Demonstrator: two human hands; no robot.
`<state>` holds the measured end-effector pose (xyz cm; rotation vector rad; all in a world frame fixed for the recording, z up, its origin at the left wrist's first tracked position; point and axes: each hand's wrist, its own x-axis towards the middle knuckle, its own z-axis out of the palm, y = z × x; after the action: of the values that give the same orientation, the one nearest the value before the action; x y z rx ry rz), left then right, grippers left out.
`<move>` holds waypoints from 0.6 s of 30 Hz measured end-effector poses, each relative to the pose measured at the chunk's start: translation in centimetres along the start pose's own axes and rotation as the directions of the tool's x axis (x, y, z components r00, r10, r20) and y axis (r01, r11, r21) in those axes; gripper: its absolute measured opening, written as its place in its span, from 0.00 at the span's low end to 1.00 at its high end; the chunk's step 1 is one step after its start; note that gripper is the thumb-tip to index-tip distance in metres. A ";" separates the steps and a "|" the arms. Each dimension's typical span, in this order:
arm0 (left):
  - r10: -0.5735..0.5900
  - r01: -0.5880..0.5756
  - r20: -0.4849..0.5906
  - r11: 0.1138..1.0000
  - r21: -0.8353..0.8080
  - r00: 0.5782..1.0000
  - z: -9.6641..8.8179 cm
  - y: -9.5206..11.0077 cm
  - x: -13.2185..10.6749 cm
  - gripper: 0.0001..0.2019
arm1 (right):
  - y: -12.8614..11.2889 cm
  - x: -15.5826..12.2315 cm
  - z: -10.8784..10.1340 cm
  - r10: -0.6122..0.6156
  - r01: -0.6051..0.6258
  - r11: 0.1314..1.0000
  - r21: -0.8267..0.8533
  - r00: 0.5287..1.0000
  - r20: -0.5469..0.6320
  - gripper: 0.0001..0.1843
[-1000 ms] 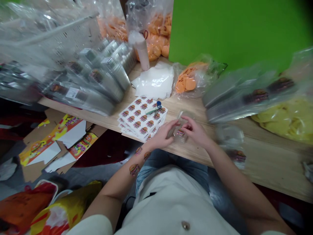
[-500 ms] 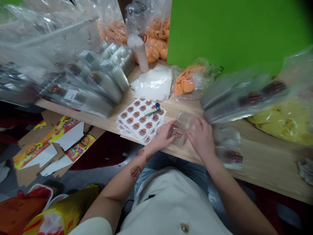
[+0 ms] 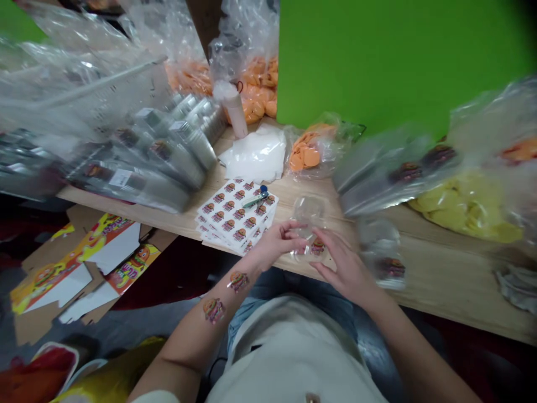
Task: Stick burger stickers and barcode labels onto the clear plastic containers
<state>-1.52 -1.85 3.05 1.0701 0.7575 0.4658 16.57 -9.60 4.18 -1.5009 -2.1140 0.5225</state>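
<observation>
A clear plastic container (image 3: 308, 218) sits between the two hands, just past the front edge of the desk (image 3: 457, 291), toward the middle of the frame. Its long axis runs roughly up and down the frame, with the rounded end pointing away from the person. A burger sticker (image 3: 318, 246) sits low on it, on the side nearer the right hand.

The left hand (image 3: 279, 242) comes in from the left, its curled fingers (image 3: 293, 230) reaching the container's left edge. The right hand (image 3: 342, 268) lies lower right, its spread fingers (image 3: 325, 242) at or just beside the lower right edge. Neither hand is clenched around the container, and the hands are about equally near it. The left fingertips overlap it more clearly, but I cannot tell whether either grip bears its weight.

Left of the hands lies a sheet of burger stickers (image 3: 218, 212), with a small blue-capped tool (image 3: 257, 200) on it. Bagged orange discs (image 3: 305, 154) lie beyond the container, and blurred clear packs (image 3: 373, 184) lie to its upper right.
</observation>
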 end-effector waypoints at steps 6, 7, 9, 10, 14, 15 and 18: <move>0.477 -0.347 0.039 0.577 0.740 0.878 1.4 0.1 2.7 0.28 | 4.3 -8.0 -6.5 0.155 -0.155 0.967 -0.203 0.988 -0.017 0.34; 0.521 -0.365 0.085 0.463 0.808 0.849 0.8 -0.1 3.4 0.26 | 5.4 -9.1 -7.3 0.185 -0.182 0.959 -0.217 0.983 -0.006 0.33; 0.508 -0.355 0.175 0.282 0.891 0.843 -0.8 -0.9 4.6 0.23 | 7.7 -10.9 -8.2 0.226 -0.209 0.953 -0.219 0.973 0.051 0.30; 0.468 -0.347 0.213 0.223 0.911 0.858 -1.5 -1.3 5.0 0.23 | 8.5 -11.4 -8.4 0.234 -0.212 0.954 -0.212 0.969 0.085 0.29; 0.357 -0.275 0.218 0.118 0.954 0.908 -2.0 -2.4 4.3 0.25 | 9.3 -11.3 -8.1 0.192 -0.167 0.960 -0.225 0.977 0.095 0.30; 0.373 -0.247 0.192 0.106 0.963 0.908 -1.6 -2.3 3.7 0.26 | 8.7 -10.7 -7.9 0.180 -0.169 0.955 -0.242 0.983 0.024 0.30; 0.427 -0.248 0.193 0.076 0.966 0.883 0.4 -1.0 2.2 0.27 | 5.2 -6.8 -7.1 0.190 -0.236 0.954 -0.186 0.953 -0.234 0.23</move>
<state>0.22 -1.02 1.54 2.6015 0.9416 0.4137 26.54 -14.17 5.77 -1.8321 -1.8986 0.1996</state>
